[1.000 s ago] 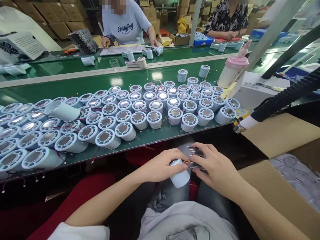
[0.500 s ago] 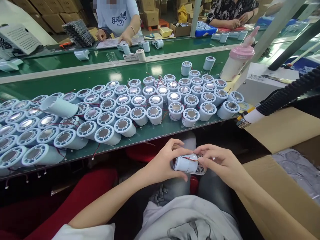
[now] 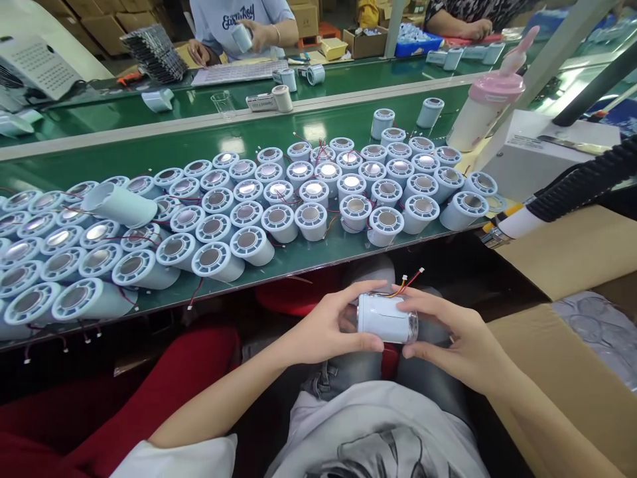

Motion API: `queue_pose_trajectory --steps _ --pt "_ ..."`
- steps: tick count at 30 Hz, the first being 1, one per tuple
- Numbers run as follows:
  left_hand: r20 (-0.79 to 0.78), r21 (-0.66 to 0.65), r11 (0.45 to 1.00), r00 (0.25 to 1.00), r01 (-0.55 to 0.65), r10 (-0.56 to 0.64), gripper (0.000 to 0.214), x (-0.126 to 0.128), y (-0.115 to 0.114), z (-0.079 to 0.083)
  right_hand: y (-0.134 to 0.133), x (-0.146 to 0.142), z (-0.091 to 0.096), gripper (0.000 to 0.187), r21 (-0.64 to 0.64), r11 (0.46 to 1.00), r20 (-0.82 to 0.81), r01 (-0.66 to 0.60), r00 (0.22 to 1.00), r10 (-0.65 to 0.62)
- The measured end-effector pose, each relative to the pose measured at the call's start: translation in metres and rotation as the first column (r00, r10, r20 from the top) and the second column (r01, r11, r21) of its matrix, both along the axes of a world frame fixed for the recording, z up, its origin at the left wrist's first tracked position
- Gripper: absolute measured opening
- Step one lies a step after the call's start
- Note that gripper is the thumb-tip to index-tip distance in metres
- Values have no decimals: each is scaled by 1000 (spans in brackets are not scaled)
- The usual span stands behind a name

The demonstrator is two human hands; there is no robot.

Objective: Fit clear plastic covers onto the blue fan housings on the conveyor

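Observation:
Over my lap I hold a light blue cylindrical housing [image 3: 382,320] on its side, with a clear plastic piece [image 3: 413,326] at its right end. My left hand [image 3: 333,322] grips its left end, thumb along the bottom edge and fingers over the top. My right hand [image 3: 450,335] closes around the clear end, with thumb below and fingers above. Thin red and yellow wires [image 3: 404,285] with small white connectors stick up from the top of the housing. The far side of the housing is hidden.
Many similar blue housings [image 3: 279,222] crowd the green bench [image 3: 279,262] ahead. A pink-lidded bottle [image 3: 490,99] and a black ribbed hose [image 3: 582,182] stand at right, above an open cardboard box [image 3: 527,358]. Across the bench, a person [image 3: 243,26] holds a blue part.
The housing has turned in my hands, and its wires now point upward past the top. My right fingers have moved from the wires to around the clear end. The person opposite has lifted a part.

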State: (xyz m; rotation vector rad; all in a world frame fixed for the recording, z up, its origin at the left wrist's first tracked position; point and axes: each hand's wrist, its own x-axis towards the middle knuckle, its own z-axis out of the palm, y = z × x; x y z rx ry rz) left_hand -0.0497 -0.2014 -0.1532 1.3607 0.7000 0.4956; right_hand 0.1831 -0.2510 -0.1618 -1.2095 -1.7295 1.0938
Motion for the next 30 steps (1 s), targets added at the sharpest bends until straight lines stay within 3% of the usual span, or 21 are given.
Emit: queue_pose_trajectory --steps 4,9,17,30 --pt "-17 157 988 1000 6 -3 76 -2 -2 5 -2 3 3 45 -131 990 -116 -45 993 30" --pt "-43 233 972 999 25 -15 79 -4 -3 8 -2 2 10 44 -271 961 -192 -52 981 -1" --pt "-67 284 958 998 41 -23 76 -6 -3 10 -1 1 12 43 -357 927 -290 -112 957 4" --pt "-44 367 929 999 44 -30 72 -8 -3 8 1 -5 6 41 -552 819 -459 -157 877 -142"
